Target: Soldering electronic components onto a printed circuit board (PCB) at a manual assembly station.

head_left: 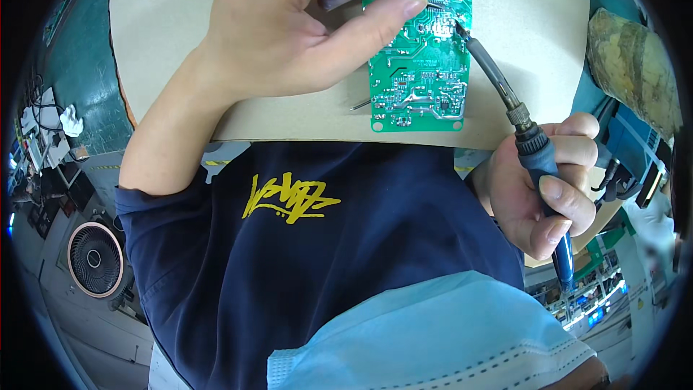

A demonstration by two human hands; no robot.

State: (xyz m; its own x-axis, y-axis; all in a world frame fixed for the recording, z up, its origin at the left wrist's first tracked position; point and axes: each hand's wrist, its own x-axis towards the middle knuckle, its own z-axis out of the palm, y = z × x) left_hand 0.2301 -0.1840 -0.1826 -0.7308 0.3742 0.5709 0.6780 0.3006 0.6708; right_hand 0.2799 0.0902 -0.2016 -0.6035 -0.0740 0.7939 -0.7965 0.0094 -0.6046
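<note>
A green circuit board [419,58] lies on a tan board, its soldered side with many small parts facing up. My left hand [281,36] reaches over the board's left edge, thumb and finger pinched on a thin solder wire [437,6]. The wire's end points at a row of pins in the upper part of the board. My right hand [574,198] grips the blue handle of a soldering iron [498,76]. Its tip is at the circuit board close to the wire's end; whether the two touch I cannot tell. My left fingers hide part of the board's left side.
The tan work board [527,0] reaches to my body, on a green tabletop [79,50]. A loop of wire trails across its far left. A mottled, stone-like object [628,65] stands at right. Down at left is a round fan [95,258]. A blue mask [426,332] covers the bottom of the view.
</note>
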